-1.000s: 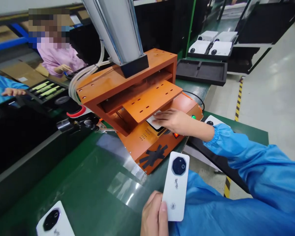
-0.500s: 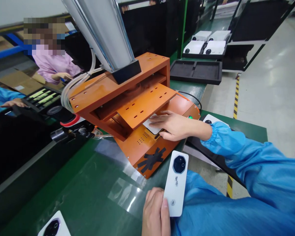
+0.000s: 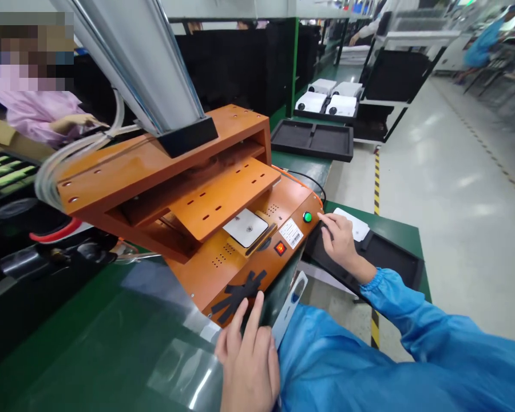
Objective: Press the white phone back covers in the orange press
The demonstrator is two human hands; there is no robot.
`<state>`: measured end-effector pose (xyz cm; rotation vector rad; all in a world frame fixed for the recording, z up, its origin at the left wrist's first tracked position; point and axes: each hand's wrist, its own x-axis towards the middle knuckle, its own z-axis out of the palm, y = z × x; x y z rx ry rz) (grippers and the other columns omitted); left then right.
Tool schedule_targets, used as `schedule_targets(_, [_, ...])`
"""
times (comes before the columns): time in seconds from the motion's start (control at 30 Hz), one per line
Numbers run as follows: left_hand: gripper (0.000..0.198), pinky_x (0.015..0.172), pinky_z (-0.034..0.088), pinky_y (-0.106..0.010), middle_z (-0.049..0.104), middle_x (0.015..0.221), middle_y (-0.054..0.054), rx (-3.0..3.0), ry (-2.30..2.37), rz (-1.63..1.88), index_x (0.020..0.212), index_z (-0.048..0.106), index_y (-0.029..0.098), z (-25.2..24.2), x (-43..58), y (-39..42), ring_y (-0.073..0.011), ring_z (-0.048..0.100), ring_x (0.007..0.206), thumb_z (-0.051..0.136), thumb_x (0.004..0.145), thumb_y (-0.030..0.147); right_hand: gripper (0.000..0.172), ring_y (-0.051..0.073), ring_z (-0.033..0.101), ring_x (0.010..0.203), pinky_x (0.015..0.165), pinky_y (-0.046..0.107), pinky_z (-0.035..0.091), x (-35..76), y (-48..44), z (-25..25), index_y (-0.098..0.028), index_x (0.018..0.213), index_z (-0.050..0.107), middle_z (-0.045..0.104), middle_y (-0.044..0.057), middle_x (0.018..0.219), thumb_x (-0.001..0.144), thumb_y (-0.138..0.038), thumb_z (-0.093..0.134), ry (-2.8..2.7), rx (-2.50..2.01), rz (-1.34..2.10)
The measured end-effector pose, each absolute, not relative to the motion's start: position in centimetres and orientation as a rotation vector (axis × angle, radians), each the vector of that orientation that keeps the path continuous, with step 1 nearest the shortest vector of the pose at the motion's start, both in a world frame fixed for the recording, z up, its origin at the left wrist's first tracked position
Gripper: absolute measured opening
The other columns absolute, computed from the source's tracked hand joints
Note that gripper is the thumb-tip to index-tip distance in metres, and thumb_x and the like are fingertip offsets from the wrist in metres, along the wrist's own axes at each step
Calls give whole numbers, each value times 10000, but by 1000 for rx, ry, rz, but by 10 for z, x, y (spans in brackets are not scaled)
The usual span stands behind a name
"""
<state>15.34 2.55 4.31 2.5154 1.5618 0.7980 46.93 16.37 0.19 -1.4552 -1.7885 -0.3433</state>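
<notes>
An orange press machine [image 3: 236,143] stands on the green bench, with a white phone-shaped piece [image 3: 246,228] lying in the slot under its plate. My right hand [image 3: 341,243] is empty, index finger extended just right of the green button [image 3: 307,217]. Below the machine's front, my left hand [image 3: 253,355] holds another white phone-shaped piece [image 3: 288,309], seen nearly edge-on, in its folded lower fingers. Two fingers of that hand point up toward black tape [image 3: 239,296] on the machine. A lit red switch [image 3: 280,248] is on the front panel.
To the right, a black tray [image 3: 397,260] holds a white piece [image 3: 352,224]. Another black tray [image 3: 312,139] lies behind the machine, near a tray of several white pieces [image 3: 343,105]. A person in pink [image 3: 38,111] works at the left. Hoses and a clear sheet are also in view.
My right hand has left the piece in the machine and moved right, beside the green button. My left hand has turned its piece edge-on and raised two fingers. The view has shifted right.
</notes>
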Motion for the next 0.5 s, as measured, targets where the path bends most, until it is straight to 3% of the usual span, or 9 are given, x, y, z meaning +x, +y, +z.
schedule_targets(0.27, [180,1048,275,-491,511,1554,-80,2519,1641,801,823,614,213,48,159,32,-324,447,1412,488,926,136,568,292,587,1102,902,469,459,478,173,-7,-273,1516,471,609,131,1271,960,-158,478,-1966,-1389,-325])
schedule_targets(0.5, [150,1011,276,-488,492,1564,-112,2517,1785,785,829,584,204,42,157,29,-332,507,1351,487,913,125,595,294,576,1094,900,486,465,480,179,-9,-286,1501,506,624,129,1228,945,-92,419,-2002,-1433,-383])
